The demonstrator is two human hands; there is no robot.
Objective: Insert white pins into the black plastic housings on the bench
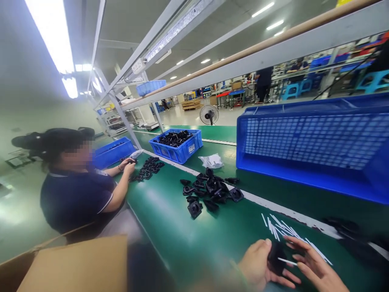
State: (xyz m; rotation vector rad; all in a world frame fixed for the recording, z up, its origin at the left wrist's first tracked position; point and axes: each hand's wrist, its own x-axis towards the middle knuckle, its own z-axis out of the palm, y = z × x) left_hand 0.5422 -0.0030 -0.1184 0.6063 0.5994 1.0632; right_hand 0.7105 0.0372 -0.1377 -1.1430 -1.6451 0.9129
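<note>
At the lower right, my left hand [254, 263] is closed around a black plastic part [276, 258], thumb on its upper edge. My right hand [322, 265] pinches a thin white stick [287, 262] whose far end meets the black part; whether it goes inside, I cannot tell. Just beyond my hands, several loose white sticks [275, 227] lie scattered on the green table [176, 235]. Farther left sits a pile of black plastic parts [212, 188], some with square flanges.
A large blue crate [304, 178] lies on its side at the right. Behind the pile are a plastic bag [212, 161] and a blue bin [179, 152] of black parts. At left, a co-worker [75, 186] handles similar parts. A cardboard box [75, 263] stands at lower left.
</note>
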